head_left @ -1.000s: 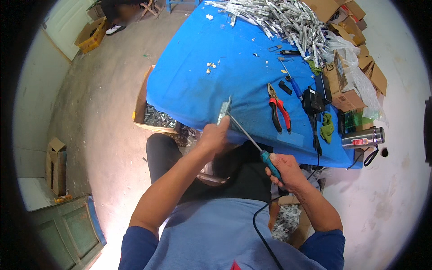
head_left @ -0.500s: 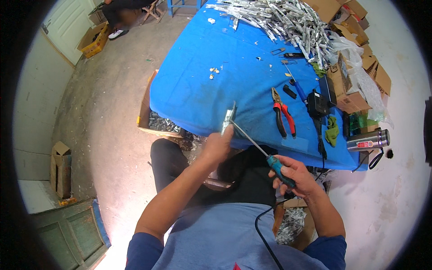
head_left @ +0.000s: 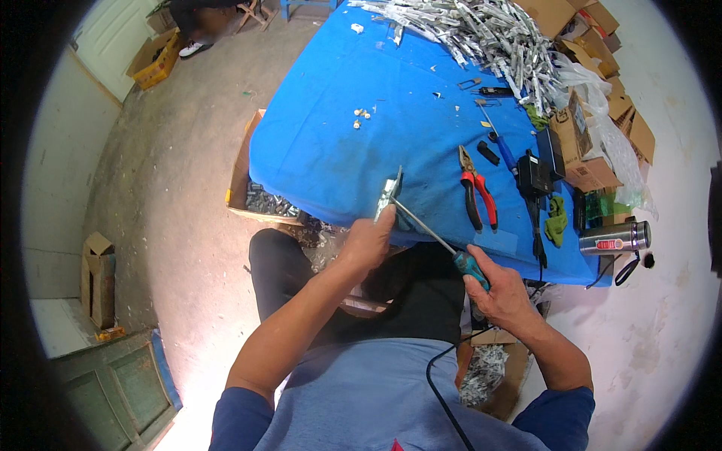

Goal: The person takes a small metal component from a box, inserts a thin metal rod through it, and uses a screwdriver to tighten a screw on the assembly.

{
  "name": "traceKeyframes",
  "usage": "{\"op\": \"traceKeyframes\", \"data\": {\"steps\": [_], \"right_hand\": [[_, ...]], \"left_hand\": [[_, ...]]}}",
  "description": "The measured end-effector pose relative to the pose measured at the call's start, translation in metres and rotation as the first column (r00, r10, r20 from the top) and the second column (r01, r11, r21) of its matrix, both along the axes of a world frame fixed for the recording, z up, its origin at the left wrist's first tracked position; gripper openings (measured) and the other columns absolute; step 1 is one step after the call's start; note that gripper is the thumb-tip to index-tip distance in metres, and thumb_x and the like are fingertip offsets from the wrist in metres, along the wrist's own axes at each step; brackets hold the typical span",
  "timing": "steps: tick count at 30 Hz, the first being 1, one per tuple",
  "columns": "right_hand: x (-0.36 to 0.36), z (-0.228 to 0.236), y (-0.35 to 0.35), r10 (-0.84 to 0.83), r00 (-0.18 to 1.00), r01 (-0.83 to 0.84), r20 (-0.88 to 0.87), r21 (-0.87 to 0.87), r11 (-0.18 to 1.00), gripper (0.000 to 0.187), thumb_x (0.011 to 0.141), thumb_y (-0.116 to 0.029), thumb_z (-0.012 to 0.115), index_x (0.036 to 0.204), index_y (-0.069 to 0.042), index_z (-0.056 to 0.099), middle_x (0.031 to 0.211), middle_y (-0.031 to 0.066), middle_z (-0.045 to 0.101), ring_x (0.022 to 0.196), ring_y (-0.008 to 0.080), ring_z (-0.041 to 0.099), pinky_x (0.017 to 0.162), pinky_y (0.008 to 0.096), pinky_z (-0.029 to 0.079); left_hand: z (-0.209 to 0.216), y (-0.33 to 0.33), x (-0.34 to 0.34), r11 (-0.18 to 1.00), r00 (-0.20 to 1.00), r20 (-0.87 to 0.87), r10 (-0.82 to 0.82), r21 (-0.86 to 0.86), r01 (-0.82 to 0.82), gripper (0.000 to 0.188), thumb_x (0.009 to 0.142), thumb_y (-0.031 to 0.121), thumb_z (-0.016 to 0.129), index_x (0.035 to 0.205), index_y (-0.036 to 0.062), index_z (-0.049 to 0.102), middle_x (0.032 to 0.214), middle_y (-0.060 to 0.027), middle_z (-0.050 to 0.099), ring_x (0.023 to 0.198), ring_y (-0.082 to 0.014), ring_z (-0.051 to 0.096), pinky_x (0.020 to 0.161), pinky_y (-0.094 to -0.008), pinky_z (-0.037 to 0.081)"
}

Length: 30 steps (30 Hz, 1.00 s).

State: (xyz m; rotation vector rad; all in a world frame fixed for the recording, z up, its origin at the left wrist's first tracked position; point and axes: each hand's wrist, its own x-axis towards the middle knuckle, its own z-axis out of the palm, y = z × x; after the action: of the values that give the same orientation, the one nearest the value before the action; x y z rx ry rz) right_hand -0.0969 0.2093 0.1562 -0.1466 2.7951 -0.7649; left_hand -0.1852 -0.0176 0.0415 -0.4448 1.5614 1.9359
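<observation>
My left hand (head_left: 368,244) is closed around the lower end of a narrow silvery metal piece (head_left: 386,193), held up at the near edge of the blue-covered table (head_left: 316,150). In my right hand (head_left: 502,292) is a screwdriver (head_left: 465,263) with a teal handle, thumb and fingers wrapped about it. Its long shaft slants up to the left, and the tip meets the metal piece just above my left thumb. Whether the tip is wedged into the piece or only touches it, I cannot tell.
Right of my hands lie red-handled pliers (head_left: 476,197), a blue screwdriver (head_left: 505,152) and a black power adapter (head_left: 534,177). A steel flask (head_left: 615,237) stands at the right edge. Silvery strips (head_left: 481,37) are heaped at the back. A box of small metal parts (head_left: 239,197) sits at left.
My right hand has shifted a little to the right and turned on the screwdriver's handle, its thumb now further forward. The metal piece and my left hand have moved slightly right.
</observation>
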Motion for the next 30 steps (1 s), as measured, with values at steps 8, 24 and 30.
{"op": "traceKeyframes", "data": {"steps": [8, 24, 30], "right_hand": [[-0.015, 0.023, 0.025, -0.055, 0.758, 0.413, 0.65, -0.412, 0.813, 0.048, 0.096, -0.03, 0.054, 0.137, -0.004, 0.048, 0.074, -0.0001, 0.057, 0.06, 0.0058, 0.049, 0.055, 0.0218, 0.042], [-0.003, 0.017, 0.029, -0.059, 0.922, 0.225, 0.383, -0.405, 0.886, 0.05, 0.096, -0.03, 0.057, 0.139, -0.007, 0.049, 0.087, 0.0023, 0.058, 0.071, 0.0084, 0.053, 0.064, 0.0248, 0.047], [-0.008, 0.031, 0.022, -0.074, 0.935, 0.217, 0.345, -0.396, 0.892, 0.045, 0.095, -0.024, 0.058, 0.136, -0.008, 0.053, 0.094, 0.003, 0.062, 0.074, 0.0103, 0.056, 0.068, 0.0267, 0.048]], "left_hand": [[0.001, -0.005, 0.011, 0.999, 0.998, 0.046, -0.039, 0.015, 0.038, 0.058, 0.09, 0.061, 0.055, 0.058, 0.0157, 0.038, 0.053, 0.0027, 0.033, 0.043, -0.0101, 0.029, 0.04, -0.0274, 0.019], [-0.001, 0.002, 0.008, 0.999, 0.997, 0.073, -0.016, -0.033, 0.018, 0.055, 0.092, 0.06, 0.053, 0.06, 0.0187, 0.036, 0.053, 0.0065, 0.029, 0.041, -0.0057, 0.023, 0.039, -0.0244, 0.015], [0.003, 0.001, 0.007, 0.998, 0.998, 0.065, -0.024, -0.054, 0.027, 0.056, 0.092, 0.062, 0.052, 0.06, 0.018, 0.036, 0.053, 0.006, 0.03, 0.041, -0.0056, 0.023, 0.04, -0.0248, 0.015]]}}
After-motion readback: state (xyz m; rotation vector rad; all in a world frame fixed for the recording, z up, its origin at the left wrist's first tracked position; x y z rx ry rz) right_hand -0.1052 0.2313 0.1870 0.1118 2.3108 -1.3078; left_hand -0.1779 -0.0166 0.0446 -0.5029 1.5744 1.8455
